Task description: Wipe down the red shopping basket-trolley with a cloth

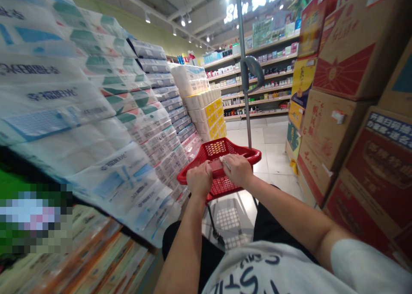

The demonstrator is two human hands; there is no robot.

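A red plastic shopping cart (222, 183) stands in front of me, its mesh basket tilted in view. My left hand (200, 179) is wrapped round the left part of the cart's red handle. My right hand (238, 169) is closed over the handle's right part, its fingers pointing inward. Something small and pale shows by the right fingertips, too unclear to name. A tall grey pole (246, 113) rises at the cart's right side, with a grey loop-shaped piece (255, 74) on it. Little of the basket's inside can be seen.
Packs of tissue paper (93, 86) are stacked high along the left. Cardboard cartons (333, 128) form a tall stack on the right. Shelves of small goods (257, 88) cross the far end of the tiled aisle (267, 135). Toilet roll packs (206, 109) stand ahead on the left.
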